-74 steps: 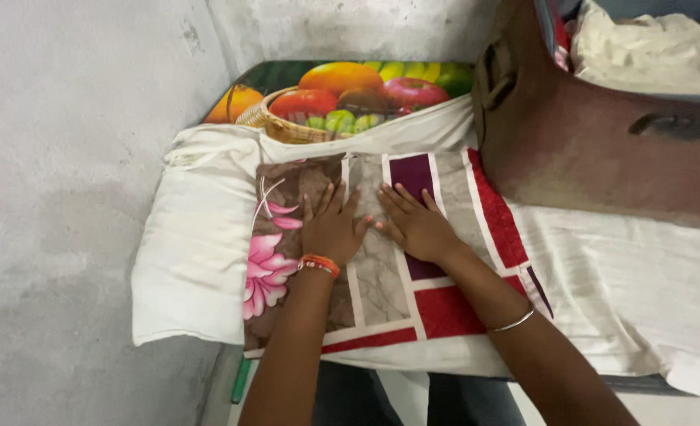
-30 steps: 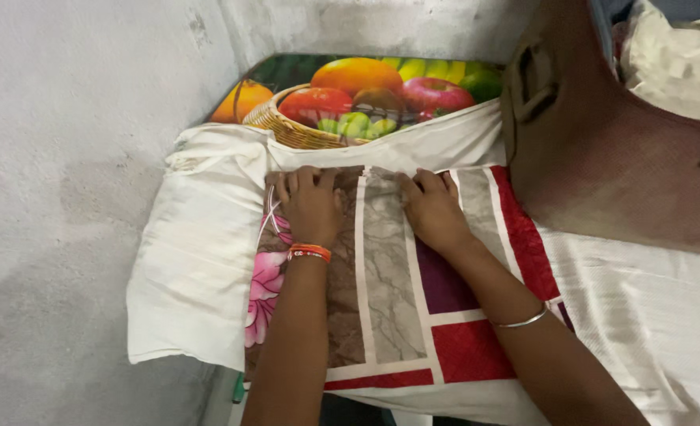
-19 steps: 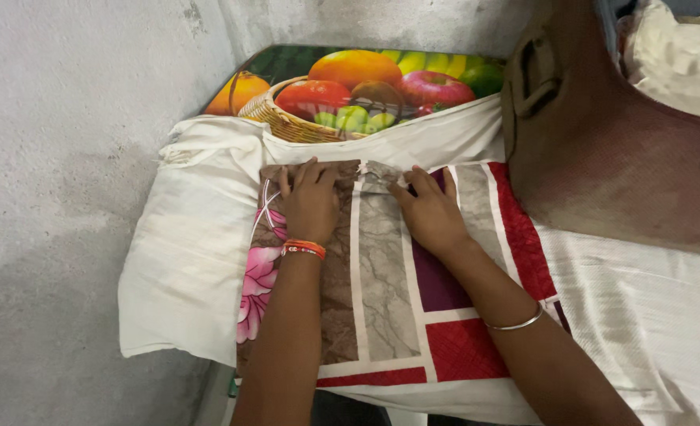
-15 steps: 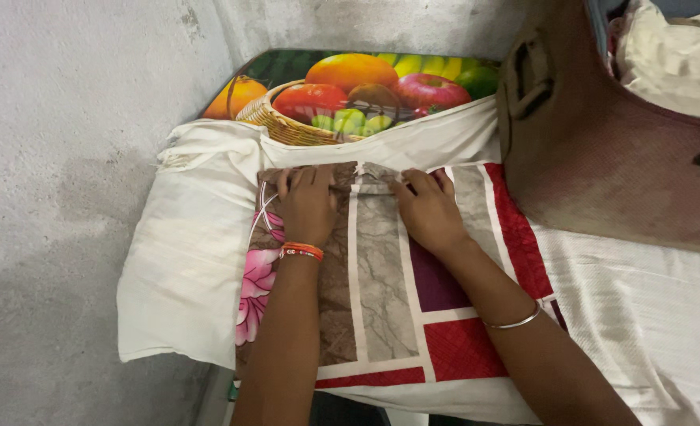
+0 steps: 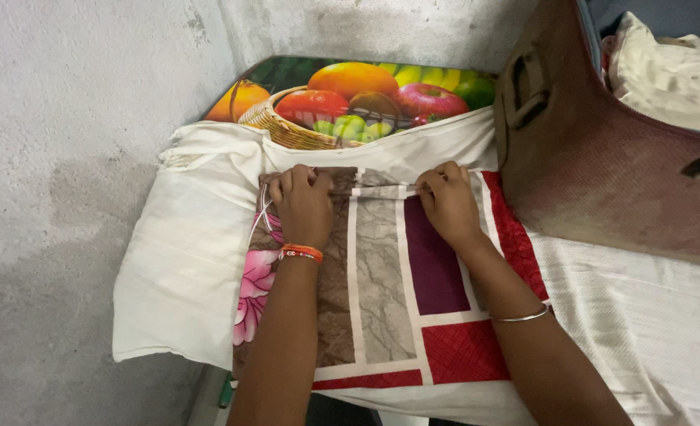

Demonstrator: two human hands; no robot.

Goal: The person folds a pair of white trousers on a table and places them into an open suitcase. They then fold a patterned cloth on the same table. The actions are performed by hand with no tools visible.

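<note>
Hands first: we pinch the far edge of the patterned patchwork cloth [image 5: 381, 268] with left hand [image 5: 304, 207] and right hand [image 5: 448, 207], both closed on it.

Looks like a plain room in a home — a corner where laundry or bedding gets folded. Rough, unpainted grey plaster walls [image 5: 74, 158] on two sides. A small desk [image 5: 287, 75] pushed into the corner, topped with a glossy printed fruit-basket cover. Over it a cream cloth [image 5: 184, 244] and a patterned patchwork bedcover [image 5: 381, 268]. Beside these a worn brown suitcase [image 5: 602, 181] — open, stuffed with pale fabric [image 5: 665, 71].
</note>
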